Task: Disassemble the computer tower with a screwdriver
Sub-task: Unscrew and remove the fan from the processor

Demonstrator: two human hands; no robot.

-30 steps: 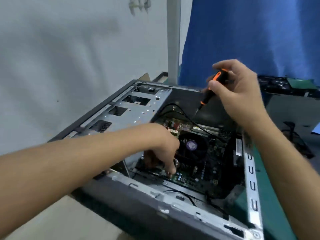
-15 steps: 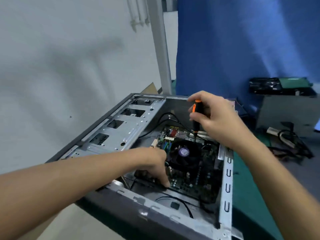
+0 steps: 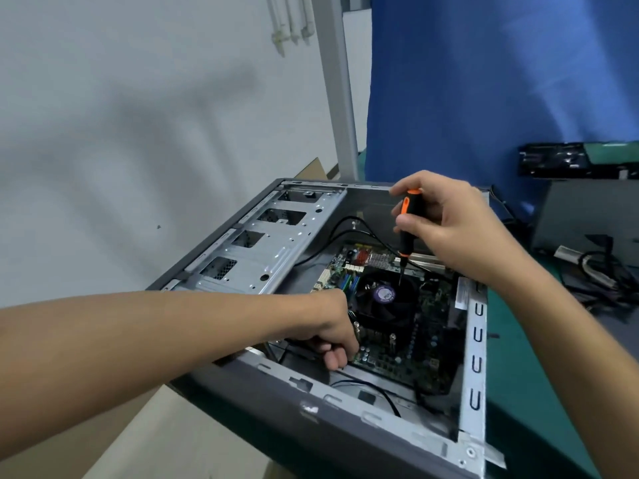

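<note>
Over the computer tower (image 3: 311, 426), the right hand (image 3: 460, 229) is curling its fingers tight round the screwdriver (image 3: 407, 223); the left hand (image 3: 328, 326) is bending its fingers onto the green board (image 3: 432, 326), hold unclear.

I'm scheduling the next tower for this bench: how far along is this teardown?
Done: the tower lies open, its inside exposed. In hand: the right hand grips the screwdriver, tip at the far edge of the cooler fan; the left hand reaches the near edge of the motherboard, its grasp hidden. Left: fan, motherboard and black cables sit in the case.
</note>
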